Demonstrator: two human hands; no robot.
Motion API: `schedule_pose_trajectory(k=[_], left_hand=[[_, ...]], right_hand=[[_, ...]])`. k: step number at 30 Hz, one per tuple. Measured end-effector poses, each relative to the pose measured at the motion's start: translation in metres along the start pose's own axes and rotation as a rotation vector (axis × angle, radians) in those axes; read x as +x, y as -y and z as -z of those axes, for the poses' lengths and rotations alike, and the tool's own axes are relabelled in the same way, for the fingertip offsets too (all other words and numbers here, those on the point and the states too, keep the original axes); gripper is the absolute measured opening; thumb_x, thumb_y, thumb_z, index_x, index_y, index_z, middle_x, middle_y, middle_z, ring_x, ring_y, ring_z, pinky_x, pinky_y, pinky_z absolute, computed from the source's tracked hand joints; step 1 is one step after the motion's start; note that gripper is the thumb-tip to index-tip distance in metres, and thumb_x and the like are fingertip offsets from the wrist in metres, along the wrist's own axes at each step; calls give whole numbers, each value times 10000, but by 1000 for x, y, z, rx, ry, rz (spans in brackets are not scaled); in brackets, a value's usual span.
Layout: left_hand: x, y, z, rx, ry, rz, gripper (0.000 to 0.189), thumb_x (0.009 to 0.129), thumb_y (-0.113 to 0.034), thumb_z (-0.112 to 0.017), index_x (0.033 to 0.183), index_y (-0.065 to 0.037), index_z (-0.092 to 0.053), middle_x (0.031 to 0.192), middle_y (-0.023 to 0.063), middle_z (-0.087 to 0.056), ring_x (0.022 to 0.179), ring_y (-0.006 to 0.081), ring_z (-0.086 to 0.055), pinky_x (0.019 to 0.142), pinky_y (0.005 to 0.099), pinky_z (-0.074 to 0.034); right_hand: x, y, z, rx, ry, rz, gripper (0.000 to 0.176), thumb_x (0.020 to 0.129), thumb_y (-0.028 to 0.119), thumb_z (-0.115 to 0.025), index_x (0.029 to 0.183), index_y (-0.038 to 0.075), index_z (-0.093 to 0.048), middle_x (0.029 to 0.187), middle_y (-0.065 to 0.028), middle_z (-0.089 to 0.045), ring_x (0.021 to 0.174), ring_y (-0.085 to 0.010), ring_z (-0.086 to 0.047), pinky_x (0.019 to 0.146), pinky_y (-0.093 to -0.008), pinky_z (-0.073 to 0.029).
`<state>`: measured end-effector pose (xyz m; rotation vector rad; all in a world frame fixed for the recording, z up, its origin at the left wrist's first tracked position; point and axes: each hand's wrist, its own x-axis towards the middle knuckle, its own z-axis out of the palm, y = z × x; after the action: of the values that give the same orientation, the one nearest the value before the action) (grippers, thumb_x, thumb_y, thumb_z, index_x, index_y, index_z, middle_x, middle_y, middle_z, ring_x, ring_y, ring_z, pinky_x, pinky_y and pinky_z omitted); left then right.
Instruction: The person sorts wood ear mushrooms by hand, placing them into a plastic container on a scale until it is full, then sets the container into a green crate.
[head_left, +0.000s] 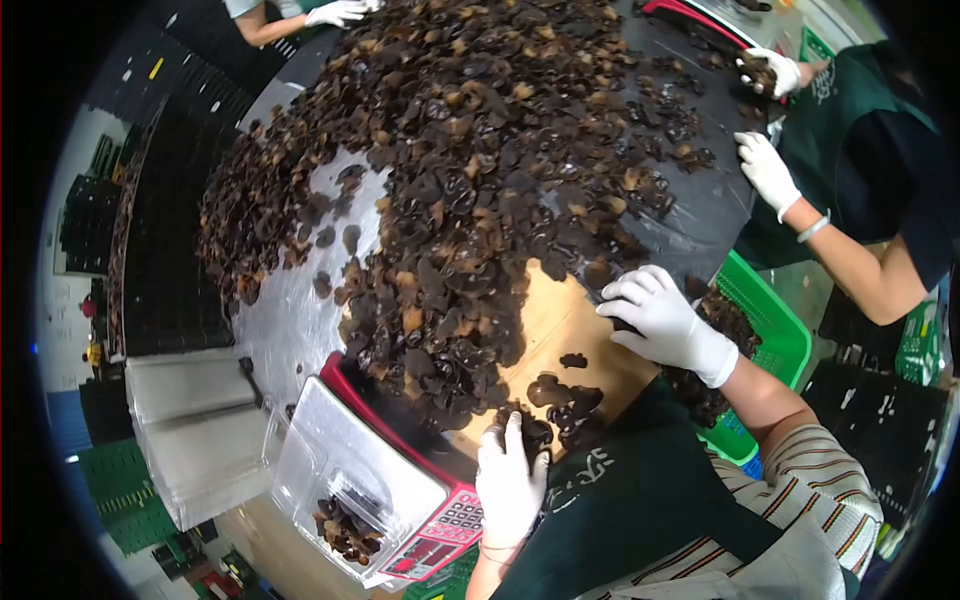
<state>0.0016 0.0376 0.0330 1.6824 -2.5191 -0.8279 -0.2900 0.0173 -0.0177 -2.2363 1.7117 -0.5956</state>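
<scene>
A big heap of dark brown wood ear mushrooms [470, 180] covers the work table. My left hand [512, 475], in a white glove, is closed around a few wood ear mushrooms [537, 432] at the near edge of a cardboard sheet [560, 320]. Over the sheet's right side, my right hand [665, 322], also gloved, has its fingers curled with a dark mushroom piece between them and the thumb. Between my hands, several loose mushrooms [565, 398] lie on the cardboard. Left of my left hand stands a red scale [462, 520], with a clear plastic box [350, 470] on it holding some mushrooms.
Clear plastic boxes [195, 430] are stacked at the left. A green basket [785, 320] with mushrooms stands beside my right arm. One co-worker's gloved hands [768, 172] are at the right table edge; another person's gloved hand [338, 13] shows at the top. Dark crates [175, 230] rise at the left.
</scene>
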Motion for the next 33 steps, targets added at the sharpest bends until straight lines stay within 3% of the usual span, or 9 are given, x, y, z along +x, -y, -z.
schedule_pose_trajectory(k=[4, 11, 14, 17, 21, 24, 28, 31, 33], left_hand=[[4, 12, -24, -24, -32, -41, 579, 800, -143, -691, 1333, -79, -473, 1070, 173, -506, 955, 348, -547, 794, 414, -495], [7, 15, -24, -388, -168, 20, 583, 837, -6, -616, 1381, -52, -413, 1131, 205, -596, 1039, 349, -596, 937, 375, -474], [2, 15, -22, -730, -115, 179, 628, 827, 85, -560, 1409, -32, -356, 1177, 177, -604, 1090, 267, -590, 976, 343, -437], [-2, 18, -33, -727, -170, 180, 647, 812, 93, -561, 1416, -11, -356, 1248, 184, -560, 1134, 277, -563, 1023, 346, -406], [-3, 17, -42, -679, -136, 166, 656, 787, 139, -554, 1398, -21, -375, 1244, 148, -536, 1137, 227, -532, 1041, 341, -387], [5, 7, -46, -853, -44, 133, 637, 805, 108, -585, 1392, -18, -375, 1166, 121, -558, 1072, 199, -549, 998, 314, -412], [1, 15, -49, -957, -133, 184, 569, 843, 56, -589, 1374, -18, -400, 1094, 88, -570, 1005, 174, -554, 950, 300, -432], [1, 21, -44, -1023, -279, 230, 523, 850, 25, -601, 1347, 5, -439, 1124, 97, -569, 1026, 187, -549, 978, 312, -416], [5, 15, -30, -732, -335, 158, 536, 842, 51, -595, 1349, 18, -424, 1105, 79, -538, 1019, 156, -526, 942, 276, -430]], right_hand=[[-1, 13, -1, 150, -65, -9, 343, 745, 197, -725, 1066, 121, -631, 1119, -60, -578, 1076, -275, -523, 935, -408, -388], [19, 28, -34, 135, -35, 137, 185, 803, 216, -675, 964, 124, -663, 902, -30, -621, 914, -227, -575, 906, -392, -394], [27, 30, -30, 590, -221, -46, 179, 804, 32, -616, 977, 60, -648, 879, -84, -613, 839, -236, -586, 801, -315, -460], [29, 39, -15, 1471, 6, -392, 204, 809, 1, -575, 1002, 39, -631, 907, -60, -641, 796, -106, -580, 735, -261, -469], [34, 58, -18, 1020, 329, -229, 199, 835, 146, -652, 1017, 67, -635, 854, -40, -622, 746, -137, -585, 692, -294, -473], [38, 67, -36, 428, 76, 229, 220, 787, 229, -683, 972, 112, -661, 796, -79, -602, 741, -257, -614, 654, -360, -492], [35, 41, -20, 226, 209, 67, 218, 738, 135, -654, 956, 139, -655, 809, -67, -609, 772, -277, -628, 669, -382, -504], [32, 29, -9, -110, -27, 96, 251, 696, 98, -624, 943, 142, -640, 780, -49, -545, 732, -236, -582, 646, -353, -467], [32, 46, -2, 103, -22, 151, 273, 711, 103, -627, 979, 150, -628, 816, -42, -533, 748, -222, -566, 663, -341, -449]])
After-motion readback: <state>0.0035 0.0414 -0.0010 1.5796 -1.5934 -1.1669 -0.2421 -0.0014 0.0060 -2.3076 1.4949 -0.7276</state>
